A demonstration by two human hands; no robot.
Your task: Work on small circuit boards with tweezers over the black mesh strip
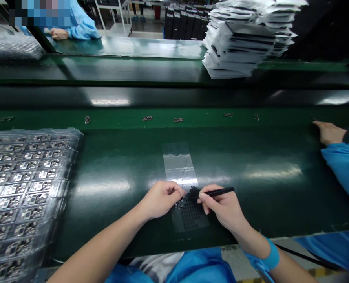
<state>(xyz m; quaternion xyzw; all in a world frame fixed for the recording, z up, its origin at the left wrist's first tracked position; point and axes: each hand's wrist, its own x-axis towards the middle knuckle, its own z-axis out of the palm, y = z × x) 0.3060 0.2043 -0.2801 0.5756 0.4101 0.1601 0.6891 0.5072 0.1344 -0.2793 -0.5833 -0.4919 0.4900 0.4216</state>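
Observation:
My left hand (164, 199) is closed, thumb against fingers, on a small circuit board (178, 204) just above the sheet. My right hand (221, 204) grips a slim black tool (221, 191) like a pen or tweezers. Its tip points left toward the board; the exact contact is unclear. Beneath both hands lies a clear plastic sheet (176, 157), its lower part carrying rows of small black pieces (190, 216). A darker black patch (194, 192) shows between my hands. Around my right wrist is a blue strap (270, 253).
Stacked clear trays (30, 177) of circuit boards stand at left. Several small boards, one here (147, 118), lie along the green strip beyond. A co-worker's hand (330, 133) reaches in at right; another person's hand (59, 33) rests across the line. White packets (239, 47) are piled at the back.

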